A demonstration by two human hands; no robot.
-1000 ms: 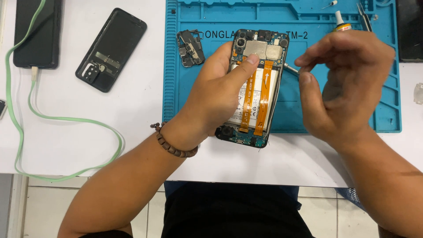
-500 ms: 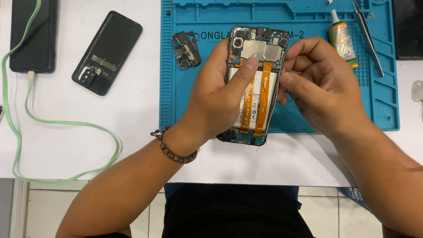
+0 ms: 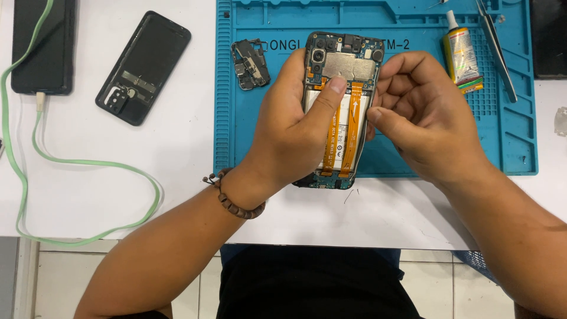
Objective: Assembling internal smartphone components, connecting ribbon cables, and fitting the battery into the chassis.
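A: What's changed since a second ago?

B: The right hand (image 3: 425, 124) has closed in on the phone (image 3: 341, 106); fingers curled at its right edge, whether pinching anything I can't tell.

A: And the left hand (image 3: 298, 133)?

B: Wrapped round the opened phone over the blue mat (image 3: 248, 136), thumb on the board. Work looks to have shifted to the upper edge.

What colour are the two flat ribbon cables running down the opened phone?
Orange, both ribbon cables, seen clearly in the head view on the opened phone.
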